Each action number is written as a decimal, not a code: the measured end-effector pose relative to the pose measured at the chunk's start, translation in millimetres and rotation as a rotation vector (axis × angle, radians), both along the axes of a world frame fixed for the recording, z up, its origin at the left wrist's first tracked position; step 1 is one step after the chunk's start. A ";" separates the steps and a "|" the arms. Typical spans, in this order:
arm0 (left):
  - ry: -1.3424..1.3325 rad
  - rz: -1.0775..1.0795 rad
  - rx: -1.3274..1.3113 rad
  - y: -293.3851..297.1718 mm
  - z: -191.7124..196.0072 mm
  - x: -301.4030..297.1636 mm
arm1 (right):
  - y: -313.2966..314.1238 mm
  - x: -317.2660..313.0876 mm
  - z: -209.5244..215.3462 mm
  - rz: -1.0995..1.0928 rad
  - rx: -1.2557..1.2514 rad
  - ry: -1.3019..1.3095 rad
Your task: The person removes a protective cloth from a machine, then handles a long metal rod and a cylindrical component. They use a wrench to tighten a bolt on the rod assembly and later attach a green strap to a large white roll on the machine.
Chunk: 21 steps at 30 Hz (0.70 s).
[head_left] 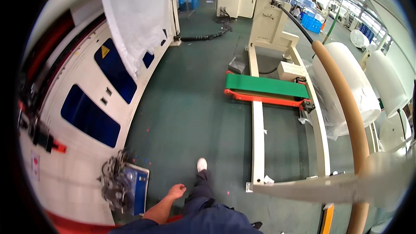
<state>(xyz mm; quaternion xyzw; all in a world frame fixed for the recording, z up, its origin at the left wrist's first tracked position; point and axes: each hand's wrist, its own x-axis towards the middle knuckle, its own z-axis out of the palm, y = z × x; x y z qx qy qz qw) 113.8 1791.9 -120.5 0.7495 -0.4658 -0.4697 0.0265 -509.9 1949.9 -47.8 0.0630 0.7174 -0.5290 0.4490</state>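
My left hand point(177, 190) hangs beside my left leg at the lower middle, with loosely bent fingers and nothing visible in it. It touches nothing. The nearest thing to its left is a blue metal box point(139, 190) with a cluster of grey fittings and hoses point(115, 182), standing against the white machine. My right hand is out of view. Below me a white shoe point(202, 164) is on the green floor, one leg stretched forward.
A long white machine point(89, 78) with dark blue windows lines the left; white plastic film point(136, 13) hangs over it. At right stands a cream frame point(258, 147) with a green-topped red platform point(266, 86). A brown cardboard tube point(342, 86) and wrapped white rolls point(353, 82) lie beyond. A hose point(203, 38) crosses the floor ahead.
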 end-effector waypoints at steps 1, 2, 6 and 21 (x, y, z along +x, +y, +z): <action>-0.025 -0.038 -0.005 -44.4 4.9 8.8 | -50.4 50.9 -19.9 0.154 0.116 -0.063; -0.053 -0.077 -0.022 -93.2 13.4 13.5 | -98.0 93.5 -34.7 0.285 0.202 -0.118; 0.008 -0.207 -0.117 -291.5 67.8 6.0 | -241.8 186.0 -35.5 0.503 0.396 -0.180; 0.454 -0.406 -0.374 -1003.8 167.4 -62.7 | -1046.0 285.8 1.1 0.728 -0.117 0.194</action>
